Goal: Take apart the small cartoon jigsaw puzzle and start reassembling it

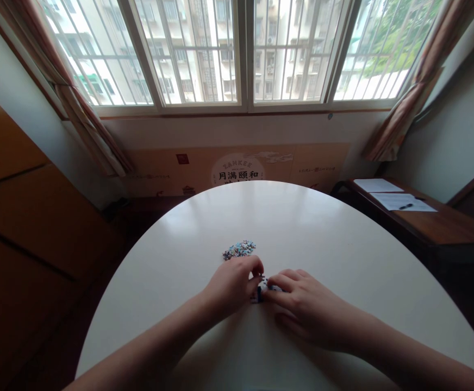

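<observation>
My left hand [236, 279] is at the middle of the white round table [155, 304], thumb and index finger pinched on a small jigsaw piece [262, 277]. Directly below those fingertips lies a small patch of jigsaw pieces [259, 295], dark blue and pale, mostly covered by both hands. From the right, my right hand [302, 304] rests its spread fingertips on this patch, the thumb apart and lower down. Whether it also grips a piece is hidden. A loose heap of jigsaw pieces [240, 249], blue, white and brown, sits just beyond my left hand.
A wooden desk [457, 225] with papers [402, 202] and a dark pen [405, 206] stands at the right. Orange-brown cabinets [37, 233] are on the left. Past the table's far edge, a printed board [151, 163] leans under the barred window [204, 54].
</observation>
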Available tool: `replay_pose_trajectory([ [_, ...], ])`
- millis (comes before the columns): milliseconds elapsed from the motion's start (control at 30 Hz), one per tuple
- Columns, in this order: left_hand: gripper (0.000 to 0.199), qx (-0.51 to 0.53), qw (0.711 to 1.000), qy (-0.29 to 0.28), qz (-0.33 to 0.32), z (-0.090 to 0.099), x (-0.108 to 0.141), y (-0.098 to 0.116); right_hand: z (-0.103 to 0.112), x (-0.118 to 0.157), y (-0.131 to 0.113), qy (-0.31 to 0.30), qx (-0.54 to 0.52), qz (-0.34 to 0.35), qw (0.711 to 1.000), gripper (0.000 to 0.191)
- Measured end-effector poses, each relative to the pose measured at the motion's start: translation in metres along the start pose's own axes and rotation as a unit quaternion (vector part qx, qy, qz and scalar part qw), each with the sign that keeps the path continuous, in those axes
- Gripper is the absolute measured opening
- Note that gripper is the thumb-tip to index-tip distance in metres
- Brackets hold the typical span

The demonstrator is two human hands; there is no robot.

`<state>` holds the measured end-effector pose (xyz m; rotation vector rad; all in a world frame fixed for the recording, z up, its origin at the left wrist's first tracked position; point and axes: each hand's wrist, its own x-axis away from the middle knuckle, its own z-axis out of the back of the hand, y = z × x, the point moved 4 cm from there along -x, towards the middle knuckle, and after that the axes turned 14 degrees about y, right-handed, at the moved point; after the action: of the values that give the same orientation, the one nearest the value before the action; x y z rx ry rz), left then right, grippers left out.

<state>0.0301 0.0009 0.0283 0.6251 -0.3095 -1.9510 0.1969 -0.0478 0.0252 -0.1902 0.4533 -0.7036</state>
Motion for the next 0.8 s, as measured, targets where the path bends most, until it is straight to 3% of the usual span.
replay_pose_trajectory([
  [200, 0.014, 0.014, 0.994, 0.101, 0.045, 0.027, -0.019, -0.034, 0.001, -0.001, 0.001, 0.002, 0.001, 0.011, 1.0, 0.036],
  [333, 0.016, 0.011, 0.993, 0.093, 0.065, 0.03, -0.026, -0.051, 0.0, 0.0, 0.002, 0.009, -0.008, 0.017, 1.0, 0.035],
  [433, 0.017, -0.033, 0.991, 0.115, 0.052, 0.03, -0.026, -0.052, -0.001, 0.001, 0.002, 0.018, -0.015, 0.031, 0.999, 0.035],
  [567, 0.018, -0.074, 0.984, 0.164, -0.012, 0.032, -0.021, -0.037, -0.002, 0.002, 0.0, 0.027, -0.027, 0.045, 0.998, 0.04],
  [667, 0.016, -0.075, 0.986, 0.132, -0.062, 0.025, -0.011, -0.019, -0.001, 0.001, 0.002, 0.031, -0.021, 0.036, 0.999, 0.036],
  [800, 0.015, -0.079, 0.991, 0.019, -0.103, 0.008, 0.005, 0.0, -0.001, 0.0, 0.004, 0.03, -0.024, 0.031, 0.999, 0.026],
])
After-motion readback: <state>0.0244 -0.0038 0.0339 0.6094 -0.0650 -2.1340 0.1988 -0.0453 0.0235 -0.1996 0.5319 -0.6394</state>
